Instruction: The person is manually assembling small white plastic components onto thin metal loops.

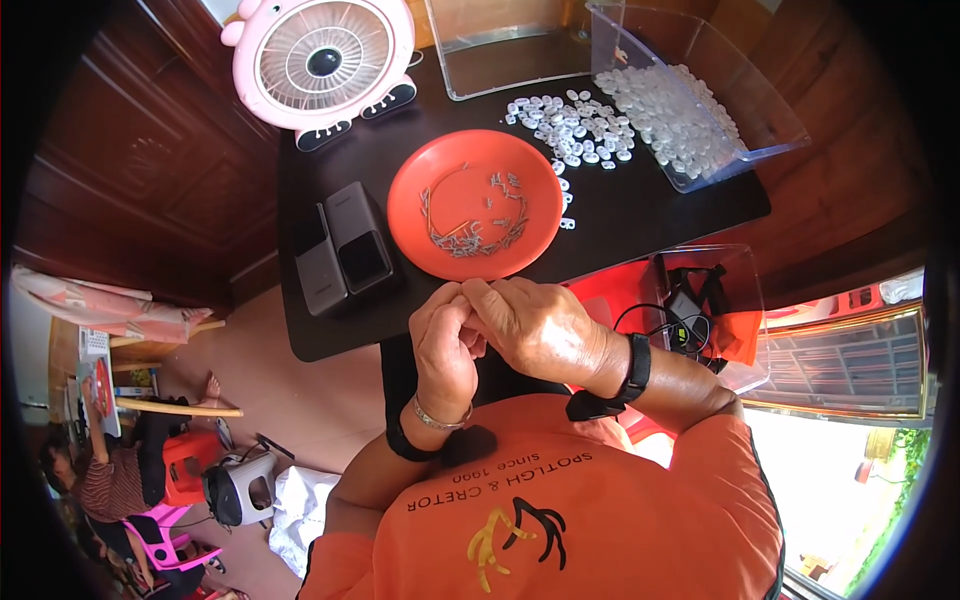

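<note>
Left hand [445, 345] and right hand [535, 325] pressed together at the near edge of the black table [640, 215], fingertips pinching something too small to tell. Just beyond, an orange plate [412, 195] of thin metal pins [475, 232]. Farther right, loose white caps [580, 125] spilling beside a clear bin [760, 100]. Left: two dark boxes [345, 248], pink fan [320, 60].

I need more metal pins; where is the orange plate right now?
In the head view, the orange plate sits mid-table, just beyond both hands, between the two dark boxes on its left and scattered white pieces upper right.
</note>
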A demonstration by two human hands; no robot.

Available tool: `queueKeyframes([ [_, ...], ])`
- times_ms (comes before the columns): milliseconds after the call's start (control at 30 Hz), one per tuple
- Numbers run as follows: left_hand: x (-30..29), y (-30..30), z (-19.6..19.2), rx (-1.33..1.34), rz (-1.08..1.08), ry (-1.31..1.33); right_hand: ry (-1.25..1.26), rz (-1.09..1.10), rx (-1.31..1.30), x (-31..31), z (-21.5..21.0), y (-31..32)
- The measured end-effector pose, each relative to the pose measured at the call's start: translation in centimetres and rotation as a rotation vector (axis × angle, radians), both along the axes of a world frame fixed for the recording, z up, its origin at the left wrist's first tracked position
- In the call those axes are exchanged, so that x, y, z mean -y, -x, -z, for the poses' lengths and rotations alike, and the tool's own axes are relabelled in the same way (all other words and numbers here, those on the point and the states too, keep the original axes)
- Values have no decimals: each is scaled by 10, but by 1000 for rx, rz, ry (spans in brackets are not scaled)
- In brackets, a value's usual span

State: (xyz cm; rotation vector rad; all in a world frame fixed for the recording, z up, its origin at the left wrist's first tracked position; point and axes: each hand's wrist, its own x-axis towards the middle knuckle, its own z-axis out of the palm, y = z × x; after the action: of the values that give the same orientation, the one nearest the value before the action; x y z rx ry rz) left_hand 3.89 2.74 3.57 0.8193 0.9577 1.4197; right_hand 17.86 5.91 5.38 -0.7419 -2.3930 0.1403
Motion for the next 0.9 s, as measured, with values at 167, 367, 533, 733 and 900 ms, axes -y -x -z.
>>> queueKeyframes([
  [167, 2, 0, 3, 16, -28, 34, -2, -6, -22, 0, 6, 4],
  [367, 3, -1, 5, -16, -81, 43, -90, 1, -94, -4, 18, 12],
  [533, 4, -2, 9, -10, -77, 26, -40, -25, -85, -3, 19, 8],
  [733, 4, 0, 5, -79, -77, -55, -15, 7, -103, 0, 5, 1],
  [900, 8, 4, 4, -191, 14, -115, -88, 33, -98, 6, -7, -7],
])
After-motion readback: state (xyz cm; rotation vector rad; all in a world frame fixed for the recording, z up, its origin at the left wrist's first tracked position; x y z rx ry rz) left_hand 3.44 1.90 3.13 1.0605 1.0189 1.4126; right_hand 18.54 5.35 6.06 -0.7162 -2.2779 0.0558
